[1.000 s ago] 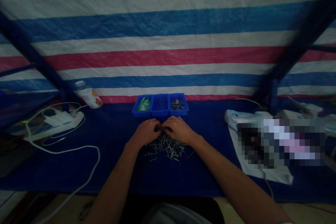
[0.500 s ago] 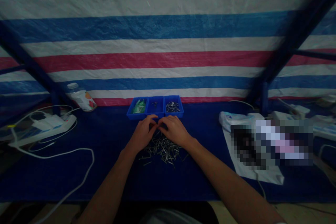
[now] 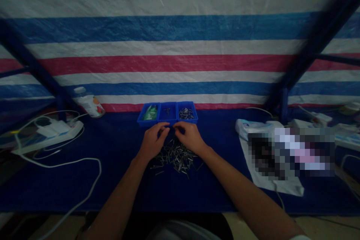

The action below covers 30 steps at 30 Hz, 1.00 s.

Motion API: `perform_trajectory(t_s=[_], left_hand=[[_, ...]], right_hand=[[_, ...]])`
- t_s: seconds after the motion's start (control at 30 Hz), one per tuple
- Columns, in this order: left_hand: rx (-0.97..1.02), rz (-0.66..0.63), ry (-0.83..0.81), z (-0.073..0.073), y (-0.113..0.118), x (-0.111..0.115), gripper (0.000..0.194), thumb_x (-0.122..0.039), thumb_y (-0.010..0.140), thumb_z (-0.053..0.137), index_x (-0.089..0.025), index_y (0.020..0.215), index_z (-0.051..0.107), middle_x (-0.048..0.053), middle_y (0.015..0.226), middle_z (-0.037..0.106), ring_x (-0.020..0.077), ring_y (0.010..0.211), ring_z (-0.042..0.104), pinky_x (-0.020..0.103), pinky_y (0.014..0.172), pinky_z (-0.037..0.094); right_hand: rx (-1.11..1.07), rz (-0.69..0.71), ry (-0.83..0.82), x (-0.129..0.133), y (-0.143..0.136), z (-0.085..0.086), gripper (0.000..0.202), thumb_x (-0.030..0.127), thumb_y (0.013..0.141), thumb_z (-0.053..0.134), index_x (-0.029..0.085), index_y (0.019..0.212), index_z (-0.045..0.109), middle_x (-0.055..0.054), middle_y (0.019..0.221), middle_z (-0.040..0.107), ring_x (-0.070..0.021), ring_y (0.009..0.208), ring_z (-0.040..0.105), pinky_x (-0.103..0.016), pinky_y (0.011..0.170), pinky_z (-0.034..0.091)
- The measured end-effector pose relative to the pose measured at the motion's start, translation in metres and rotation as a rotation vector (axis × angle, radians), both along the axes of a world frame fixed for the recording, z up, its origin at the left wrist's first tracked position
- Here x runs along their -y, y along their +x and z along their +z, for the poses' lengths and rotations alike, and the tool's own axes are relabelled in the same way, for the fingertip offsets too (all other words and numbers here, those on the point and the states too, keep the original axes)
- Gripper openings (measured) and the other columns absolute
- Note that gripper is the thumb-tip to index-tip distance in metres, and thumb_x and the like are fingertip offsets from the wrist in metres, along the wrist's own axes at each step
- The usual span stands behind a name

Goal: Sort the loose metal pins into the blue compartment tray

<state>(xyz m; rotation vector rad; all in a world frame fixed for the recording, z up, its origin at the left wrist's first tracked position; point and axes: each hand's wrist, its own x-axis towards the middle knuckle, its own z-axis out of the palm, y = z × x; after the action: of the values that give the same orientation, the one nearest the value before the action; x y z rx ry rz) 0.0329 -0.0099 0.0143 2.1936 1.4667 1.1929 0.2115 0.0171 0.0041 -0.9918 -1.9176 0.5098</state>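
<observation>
Blue tabletop [image 3: 185, 195], striped sheeting [image 3: 174, 28] behind, fasteners [image 3: 180, 159] by left hand [image 3: 152, 142] and right hand [image 3: 191, 137], both grips unclear

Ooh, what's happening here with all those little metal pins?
A person's left hand and right hand are close together, just over the far edge of a loose pile of metal pins on the blue table. It's too dark to tell whether the fingers hold one. Behind are three blue trays: the left has a green packet, the middle a few pins, the right many.
</observation>
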Motion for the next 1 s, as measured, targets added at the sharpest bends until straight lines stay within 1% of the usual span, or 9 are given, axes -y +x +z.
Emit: perform_trajectory(t_s=[0.13,0.27,0.4,0.5,0.57,0.7,0.77,0.9,1.0], left_hand=[[-0.081,-0.015,-0.069,-0.001,-0.001,-0.003,0.025,-0.035,0.093,0.050,-0.020,0.105,0.067,0.001,0.082,0.070,0.0169,0.073,0.063,0.029,0.071,0.047],[-0.272,-0.042,-0.165,-0.002,-0.004,-0.004,0.019,-0.029,0.087,0.057,-0.022,0.101,0.067,-0.001,0.071,0.066,0.0180,0.071,0.061,0.032,0.072,0.044],[-0.390,-0.041,-0.207,-0.002,-0.006,-0.003,0.017,-0.027,0.084,0.060,-0.023,0.098,0.068,-0.001,0.073,0.066,0.0198,0.076,0.061,0.034,0.075,0.042],[-0.427,-0.052,-0.215,-0.003,-0.005,-0.003,0.016,-0.029,0.083,0.062,-0.023,0.095,0.069,0.000,0.076,0.067,0.0201,0.079,0.060,0.034,0.076,0.041],[-0.437,-0.052,-0.211,-0.003,-0.005,-0.004,0.015,-0.032,0.084,0.061,-0.023,0.091,0.069,0.000,0.073,0.065,0.0193,0.076,0.059,0.033,0.074,0.040],[-0.419,-0.029,-0.207,-0.003,-0.006,-0.006,0.015,-0.032,0.085,0.060,-0.020,0.082,0.069,0.000,0.066,0.062,0.0173,0.069,0.058,0.030,0.067,0.037],[-0.416,-0.032,-0.203,-0.003,-0.007,-0.005,0.014,-0.031,0.085,0.061,-0.020,0.080,0.068,0.000,0.067,0.062,0.0169,0.068,0.057,0.030,0.065,0.036],[-0.445,-0.040,-0.189,-0.004,-0.008,-0.004,0.015,-0.033,0.084,0.062,-0.020,0.081,0.068,0.000,0.068,0.063,0.0169,0.067,0.058,0.030,0.066,0.037],[-0.465,-0.045,-0.195,-0.004,-0.008,-0.004,0.014,-0.032,0.083,0.063,-0.020,0.081,0.069,0.000,0.069,0.064,0.0168,0.066,0.059,0.030,0.066,0.038]], right_hand=[[-0.264,-0.098,-0.148,-0.007,0.005,0.003,0.019,0.016,0.078,0.058,0.018,0.093,0.070,-0.005,0.091,0.073,-0.0161,0.076,0.069,-0.030,0.073,0.054],[-0.591,-0.053,-0.341,-0.015,0.009,0.004,0.029,0.025,0.074,0.064,0.018,0.103,0.064,-0.004,0.087,0.072,-0.0167,0.073,0.071,-0.032,0.073,0.057],[-0.824,-0.014,-0.520,-0.019,0.013,0.007,0.032,0.037,0.069,0.075,0.019,0.092,0.065,-0.007,0.089,0.074,-0.0193,0.076,0.072,-0.034,0.074,0.058],[-0.942,-0.036,-0.631,-0.020,0.016,0.009,0.030,0.040,0.067,0.078,0.018,0.083,0.066,-0.007,0.085,0.074,-0.0180,0.073,0.072,-0.030,0.069,0.058],[-0.984,-0.071,-0.680,-0.021,0.019,0.010,0.029,0.042,0.068,0.078,0.017,0.074,0.064,-0.004,0.070,0.071,-0.0154,0.063,0.069,-0.026,0.061,0.056],[-1.004,-0.156,-0.695,-0.022,0.023,0.010,0.036,0.045,0.067,0.077,0.018,0.059,0.055,0.005,0.043,0.050,-0.0104,0.043,0.055,-0.022,0.047,0.049],[-0.997,-0.193,-0.715,-0.022,0.024,0.011,0.036,0.044,0.069,0.076,0.018,0.057,0.053,0.006,0.041,0.048,-0.0100,0.040,0.053,-0.021,0.044,0.046],[-0.971,-0.260,-0.781,-0.020,0.024,0.014,0.030,0.045,0.078,0.068,0.017,0.072,0.062,0.000,0.053,0.062,-0.0119,0.043,0.058,-0.022,0.042,0.044],[-0.958,-0.298,-0.760,-0.020,0.023,0.014,0.030,0.046,0.080,0.064,0.017,0.075,0.063,0.000,0.054,0.062,-0.0110,0.040,0.055,-0.022,0.040,0.040]])
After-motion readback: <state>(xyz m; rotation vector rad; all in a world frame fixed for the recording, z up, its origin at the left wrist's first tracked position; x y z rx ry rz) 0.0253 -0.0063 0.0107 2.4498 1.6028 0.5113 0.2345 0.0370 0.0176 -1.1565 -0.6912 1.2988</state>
